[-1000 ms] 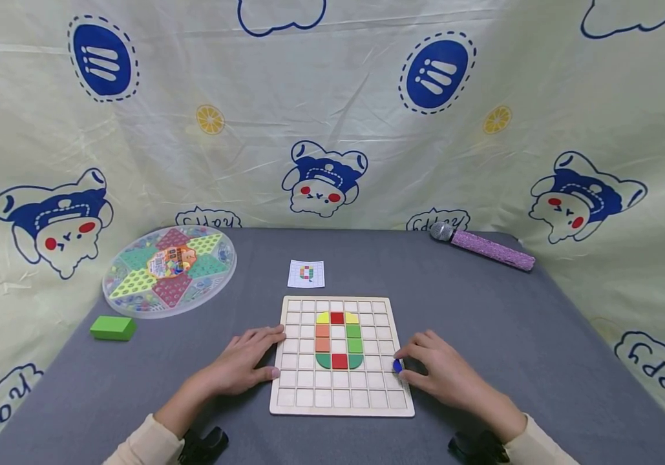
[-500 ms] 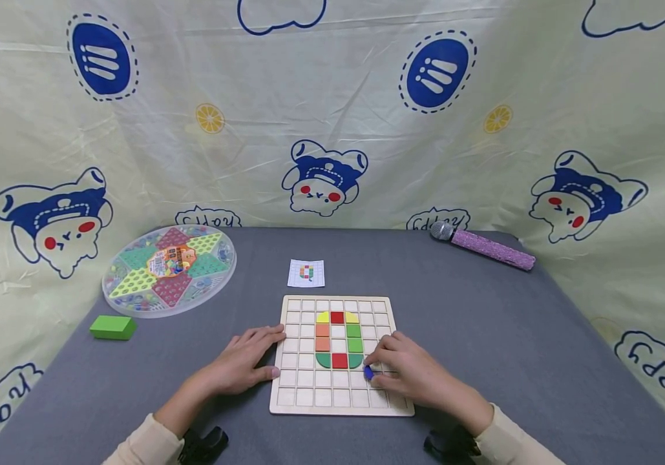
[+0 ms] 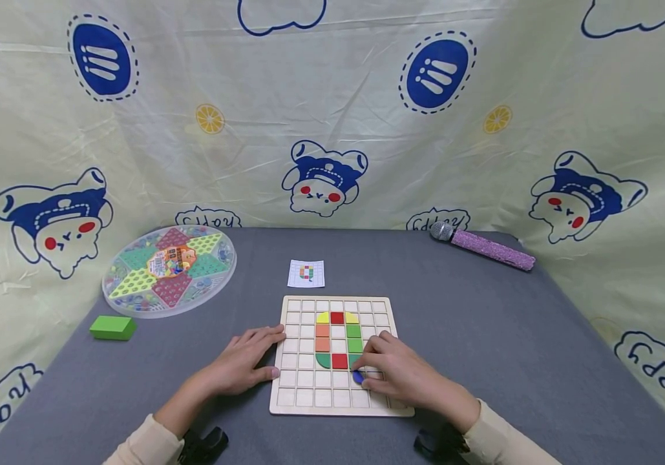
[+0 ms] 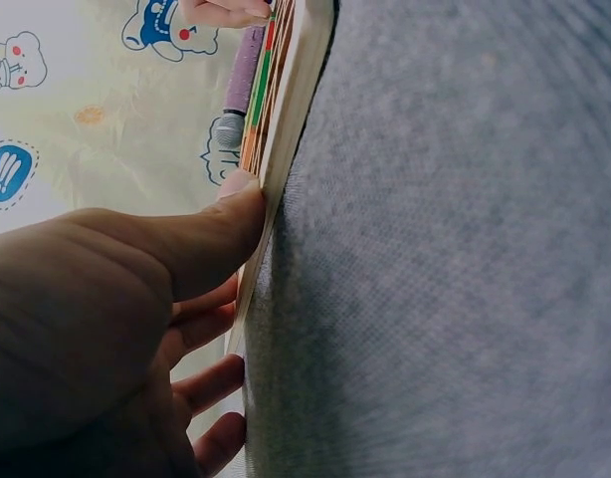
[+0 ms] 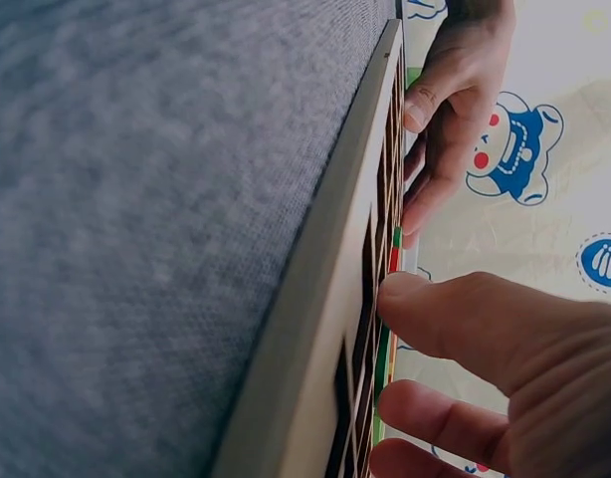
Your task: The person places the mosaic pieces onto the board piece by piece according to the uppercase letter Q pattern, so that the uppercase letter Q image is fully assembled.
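A square wooden grid board (image 3: 297, 397) lies on the table, with red, yellow, orange and green pieces forming a ring in its cells. At its left edge rests my left hand (image 3: 245, 365), fingertips and thumb touching the rim; the left wrist view shows the thumb (image 4: 231, 224) against the board's side. Over the lower right cells, my right hand (image 3: 404, 374) pinches a small blue rounded piece (image 3: 358, 376) between thumb and forefinger, just below the green corner piece (image 3: 355, 359). In the right wrist view the blue piece is hidden beyond the thumb (image 5: 435, 309).
Behind the board lies a small pattern card (image 3: 306, 274) with a coloured ring printed on it. A round Chinese checkers board (image 3: 204, 290) and a green block (image 3: 113, 328) lie at the left. Far right is a microphone (image 3: 483, 247) with a glittery purple handle.
The right hand has carried the blue piece leftward from the board's right edge to the cells below the green corner piece. My left hand has stayed in place.
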`<state>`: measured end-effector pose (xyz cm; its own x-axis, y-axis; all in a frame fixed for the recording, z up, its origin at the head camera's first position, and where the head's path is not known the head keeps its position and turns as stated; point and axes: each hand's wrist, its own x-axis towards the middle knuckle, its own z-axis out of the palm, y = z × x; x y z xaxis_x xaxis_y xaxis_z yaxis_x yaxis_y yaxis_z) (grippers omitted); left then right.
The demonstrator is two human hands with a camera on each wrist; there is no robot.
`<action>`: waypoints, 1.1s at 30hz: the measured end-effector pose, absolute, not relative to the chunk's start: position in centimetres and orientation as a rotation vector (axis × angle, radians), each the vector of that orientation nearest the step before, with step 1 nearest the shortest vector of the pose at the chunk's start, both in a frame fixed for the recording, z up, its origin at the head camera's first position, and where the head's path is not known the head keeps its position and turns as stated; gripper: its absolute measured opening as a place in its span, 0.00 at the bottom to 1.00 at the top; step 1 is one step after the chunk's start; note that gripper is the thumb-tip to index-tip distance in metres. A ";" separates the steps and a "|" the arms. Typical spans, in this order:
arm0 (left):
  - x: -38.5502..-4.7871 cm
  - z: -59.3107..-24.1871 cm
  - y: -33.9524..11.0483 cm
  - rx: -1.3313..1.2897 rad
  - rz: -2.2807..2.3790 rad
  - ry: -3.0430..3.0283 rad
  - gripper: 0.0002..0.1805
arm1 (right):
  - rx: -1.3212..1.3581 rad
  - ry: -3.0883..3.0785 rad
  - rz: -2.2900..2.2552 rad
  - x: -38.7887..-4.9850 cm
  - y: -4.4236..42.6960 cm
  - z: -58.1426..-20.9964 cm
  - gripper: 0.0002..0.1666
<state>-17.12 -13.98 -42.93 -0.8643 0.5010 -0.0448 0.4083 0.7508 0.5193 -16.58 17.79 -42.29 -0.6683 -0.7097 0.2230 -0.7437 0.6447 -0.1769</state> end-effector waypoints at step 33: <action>-17.1 -42.8 -14.0 0.733 0.756 2.769 0.33 | 1.226 -2.782 0.349 -16.7 17.5 -42.1 0.12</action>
